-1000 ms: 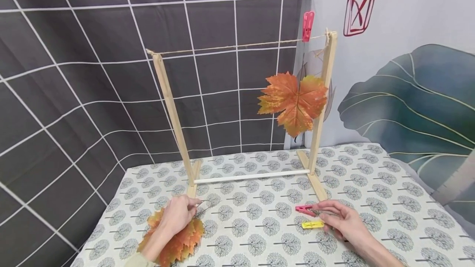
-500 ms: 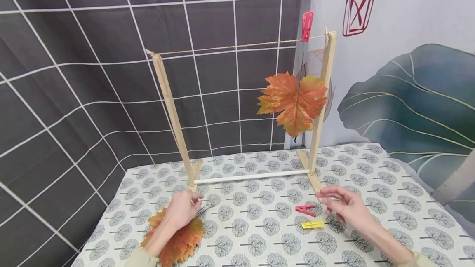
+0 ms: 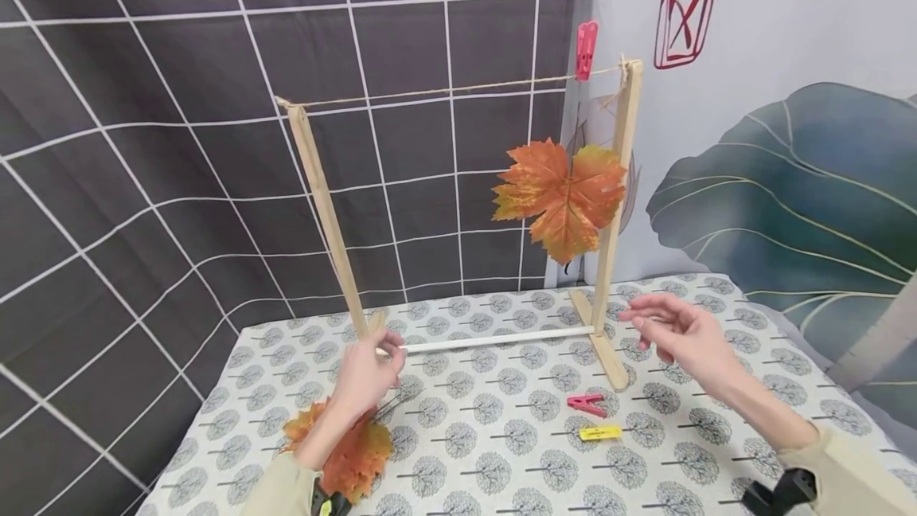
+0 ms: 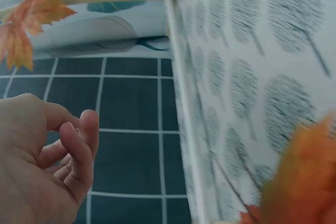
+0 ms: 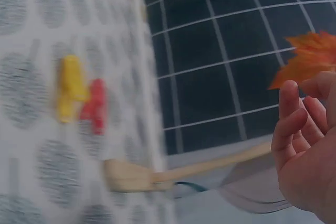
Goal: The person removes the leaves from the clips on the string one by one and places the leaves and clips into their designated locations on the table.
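Note:
My left hand (image 3: 367, 371), its fingers loosely bent and nothing in them, is raised in front of the wooden frame's left post (image 3: 325, 213). Below its forearm lie several orange maple leaves (image 3: 361, 460) on the table. My right hand (image 3: 680, 334) is in the air right of the right post (image 3: 618, 205), fingers relaxed and holding nothing. A pink clothespin (image 3: 584, 50) sits on the string (image 3: 430, 92); under it hangs one orange maple leaf (image 3: 562, 197). On the cloth a second pink clothespin (image 3: 587, 404) lies beside a yellow clothespin (image 3: 600, 433), both blurred in the right wrist view.
A white rod (image 3: 494, 338) joins the two feet of the frame low over the tree-print tablecloth (image 3: 494, 420). Behind stand a dark gridded curtain (image 3: 415, 46) and, at right, a pale hanging with a painted leaf (image 3: 788, 181).
Both hands have risen and moved forward towards the frame. The right hand has left the clothespins on the table, and the left has moved up from the leaves.

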Action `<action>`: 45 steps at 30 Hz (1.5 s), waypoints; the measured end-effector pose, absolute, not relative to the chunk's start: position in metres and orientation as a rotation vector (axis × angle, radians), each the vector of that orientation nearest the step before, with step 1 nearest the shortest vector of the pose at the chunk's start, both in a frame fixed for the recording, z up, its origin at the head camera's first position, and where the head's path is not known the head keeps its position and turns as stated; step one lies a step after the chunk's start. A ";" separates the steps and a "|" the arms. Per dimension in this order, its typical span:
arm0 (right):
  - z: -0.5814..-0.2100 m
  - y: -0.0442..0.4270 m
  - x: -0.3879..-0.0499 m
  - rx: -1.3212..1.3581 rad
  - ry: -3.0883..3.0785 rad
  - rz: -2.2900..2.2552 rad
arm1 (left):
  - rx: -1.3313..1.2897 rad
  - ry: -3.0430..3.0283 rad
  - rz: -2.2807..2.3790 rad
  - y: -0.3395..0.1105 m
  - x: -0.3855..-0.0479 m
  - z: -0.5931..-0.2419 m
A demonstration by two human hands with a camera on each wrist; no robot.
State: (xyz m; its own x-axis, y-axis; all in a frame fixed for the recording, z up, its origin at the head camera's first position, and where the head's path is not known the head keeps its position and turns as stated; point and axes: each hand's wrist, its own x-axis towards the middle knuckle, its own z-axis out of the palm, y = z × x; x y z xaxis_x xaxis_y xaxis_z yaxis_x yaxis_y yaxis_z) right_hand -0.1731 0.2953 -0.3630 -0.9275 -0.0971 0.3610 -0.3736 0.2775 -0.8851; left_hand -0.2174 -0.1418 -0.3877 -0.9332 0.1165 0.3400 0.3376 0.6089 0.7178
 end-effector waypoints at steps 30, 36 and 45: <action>-0.220 0.290 -0.201 0.468 -2.260 1.349 | -0.763 -2.235 -1.482 -0.032 -0.237 -0.282; -0.201 0.291 -0.203 0.443 -2.281 1.308 | -0.834 -2.144 -1.466 -0.011 -0.241 -0.258; -0.172 0.291 -0.209 0.478 -2.248 1.327 | -0.890 -2.030 -1.424 0.013 -0.252 -0.234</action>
State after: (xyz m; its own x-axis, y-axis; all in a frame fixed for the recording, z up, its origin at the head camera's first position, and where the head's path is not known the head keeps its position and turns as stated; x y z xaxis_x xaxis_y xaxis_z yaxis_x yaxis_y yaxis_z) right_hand -0.2087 0.2915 -0.1723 -0.8224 -0.0533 0.5664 -0.5217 0.4679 -0.7134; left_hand -0.2517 0.0126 -0.2339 -0.6601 0.2256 0.7165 0.7505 0.2386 0.6162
